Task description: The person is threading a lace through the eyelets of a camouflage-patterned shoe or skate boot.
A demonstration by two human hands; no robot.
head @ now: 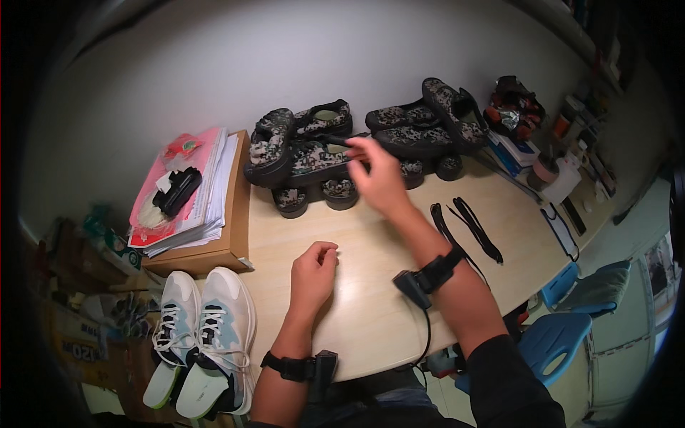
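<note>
My right hand [377, 176] reaches over the left group of camouflage canvas shoes. Its thumb and forefinger are apart, the fingertips overlapping the side of a long low shoe [316, 160] with a black sole; contact is unclear. Leaning across that shoe's left end is another camouflage shoe [273, 142]. A further shoe [324, 117] lies behind, and toe ends [341, 193] stick out in front. My left hand [314, 275] rests on the wooden table [369, 310] with curled fingers and nothing visible in it. Right of my right forearm lie two black shoelace bundles [476, 230] [441, 219].
More camouflage shoes [415, 140] are piled at the wall. White-and-blue sneakers [217, 321] with insoles pulled partway out stand at left, below a cardboard box [238, 214] bearing papers [214, 219]. A cabled black wrist device [423, 278] hangs near the table edge. Blue chairs [554, 342] stand right.
</note>
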